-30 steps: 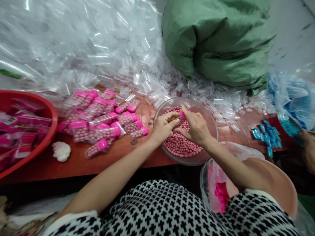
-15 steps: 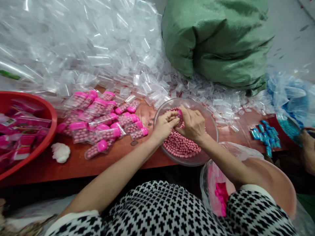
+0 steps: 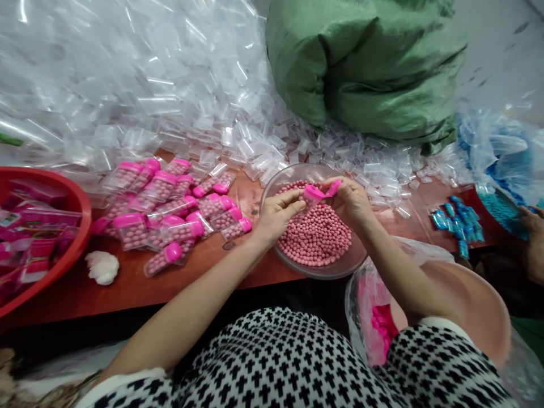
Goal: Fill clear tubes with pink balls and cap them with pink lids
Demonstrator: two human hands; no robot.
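Over a clear bowl (image 3: 361,258) of small pink beads (image 3: 317,238), my left hand (image 3: 278,212) pinches a small clear tube with a pink cap (image 3: 312,194). My right hand (image 3: 355,198) is closed on a second pink cap (image 3: 334,187), held just right of the tube. Both hands hover above the beads. To the left on the red-brown table (image 3: 204,272) lies a heap of filled tubes with pink caps (image 3: 174,218).
A large pile of empty clear tubes (image 3: 170,96) and a green sack (image 3: 369,68) fill the back. A red basin (image 3: 63,255) of pink packets stands left, a white wad (image 3: 102,266) beside it. Blue caps (image 3: 457,226) lie right, near another person's hand (image 3: 531,249). A bag of pink caps (image 3: 378,323) sits on my lap.
My hands were pressed together low over the beads; now they have drawn slightly apart and lifted, the right hand moving right with a pink cap. The camera view shifted a little.
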